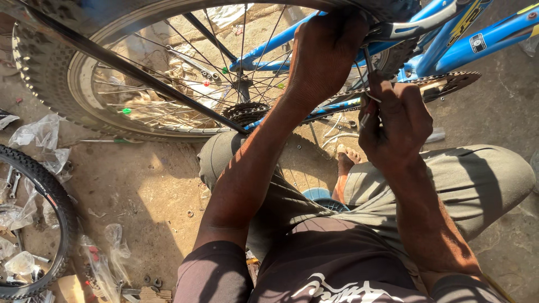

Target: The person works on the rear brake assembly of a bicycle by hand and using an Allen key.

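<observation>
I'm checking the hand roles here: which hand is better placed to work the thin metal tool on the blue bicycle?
Probably the right hand: its grip is closed on the thin metal tool. The left hand grips the knobby black rear tyre.

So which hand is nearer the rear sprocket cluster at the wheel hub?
Left. The left hand grips the tyre and frame above and to the right of the sprocket cluster. The right hand, holding a thin tool, sits farther right, near the chainring.
</observation>
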